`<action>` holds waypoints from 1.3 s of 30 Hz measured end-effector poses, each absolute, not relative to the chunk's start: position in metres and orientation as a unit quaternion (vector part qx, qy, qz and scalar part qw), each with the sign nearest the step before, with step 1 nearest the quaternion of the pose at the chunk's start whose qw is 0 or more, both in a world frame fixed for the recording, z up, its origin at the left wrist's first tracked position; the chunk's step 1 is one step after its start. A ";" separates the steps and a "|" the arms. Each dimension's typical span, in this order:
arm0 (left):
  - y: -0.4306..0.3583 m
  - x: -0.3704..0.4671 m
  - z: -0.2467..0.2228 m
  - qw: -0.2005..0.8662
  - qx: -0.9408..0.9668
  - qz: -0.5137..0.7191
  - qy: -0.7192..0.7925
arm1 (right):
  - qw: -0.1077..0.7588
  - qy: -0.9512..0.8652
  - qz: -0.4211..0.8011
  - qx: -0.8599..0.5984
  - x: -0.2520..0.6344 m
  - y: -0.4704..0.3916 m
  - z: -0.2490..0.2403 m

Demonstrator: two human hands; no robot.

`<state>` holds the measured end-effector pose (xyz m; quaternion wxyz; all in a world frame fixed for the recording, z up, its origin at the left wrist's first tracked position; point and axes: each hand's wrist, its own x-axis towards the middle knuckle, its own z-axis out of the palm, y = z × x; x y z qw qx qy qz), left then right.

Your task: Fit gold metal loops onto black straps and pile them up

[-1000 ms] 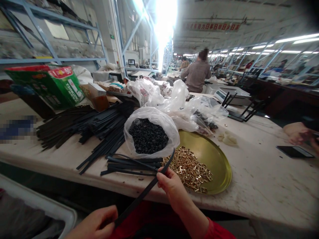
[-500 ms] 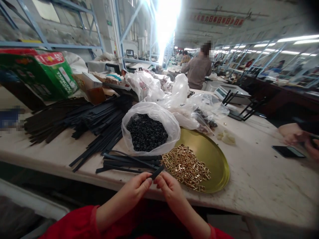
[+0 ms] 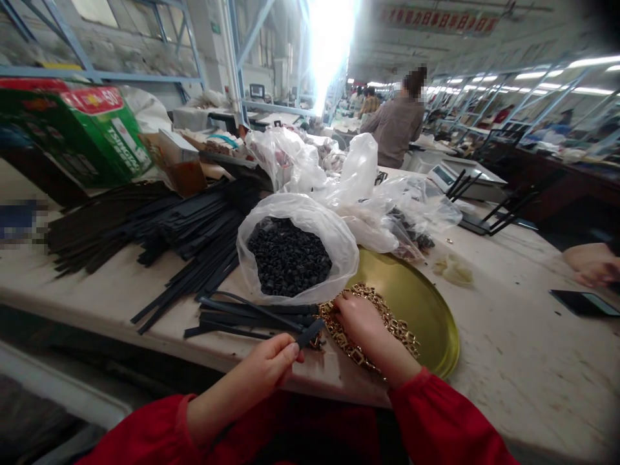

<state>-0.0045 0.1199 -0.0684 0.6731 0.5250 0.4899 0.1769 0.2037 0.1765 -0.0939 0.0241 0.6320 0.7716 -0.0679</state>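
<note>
My left hand (image 3: pixel 277 356) pinches a black strap (image 3: pixel 310 332) between thumb and fingers, its free end pointing up and right. My right hand (image 3: pixel 361 321) reaches onto the heap of small gold buckles (image 3: pixel 356 354) with its fingers curled downward; whatever the fingertips hold is hidden among the metal. The buckles lie on a round gold tray (image 3: pixel 426 297). Just beyond my hands stands an open white plastic bag (image 3: pixel 346 258) full of small black loops (image 3: pixel 290 258). More black straps (image 3: pixel 256 316) lie flat between the bag and my left hand.
A large pile of dark straps (image 3: pixel 184 223) spreads to the left, near a green and red carton (image 3: pixel 92 135). Clear plastic bags (image 3: pixel 358 174) crowd the back. At the right lie a phone (image 3: pixel 584 302) and another person's hand (image 3: pixel 593 263).
My right hand has left the strap end beside my left hand and moved up and right onto the buckles. My left hand still grips the strap. The view has shifted slightly.
</note>
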 end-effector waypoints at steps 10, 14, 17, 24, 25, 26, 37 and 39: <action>0.108 -0.007 -0.062 0.719 0.433 0.226 0.495 | 0.032 0.790 -0.058 0.610 0.208 0.175 -0.092; 0.102 -0.010 -0.058 0.729 0.416 0.235 0.490 | 0.019 0.789 -0.032 0.613 0.205 0.165 -0.092; 0.098 -0.010 -0.054 0.726 0.410 0.251 0.492 | 0.024 0.787 -0.022 0.615 0.199 0.163 -0.092; 0.093 -0.010 -0.055 0.714 0.431 0.246 0.494 | -0.009 0.772 -0.032 0.635 0.182 0.164 -0.089; 0.092 -0.011 -0.056 0.710 0.436 0.248 0.495 | -0.025 0.769 -0.038 0.638 0.183 0.164 -0.090; 0.091 -0.011 -0.056 0.705 0.442 0.249 0.495 | -0.043 0.765 -0.046 0.641 0.186 0.165 -0.090; 0.104 -0.002 -0.051 0.568 0.601 0.283 0.485 | -0.348 0.626 -0.377 0.587 0.194 0.125 -0.088; 0.108 0.001 -0.052 0.535 0.630 0.282 0.487 | -0.423 0.516 -0.535 0.519 0.181 0.114 -0.084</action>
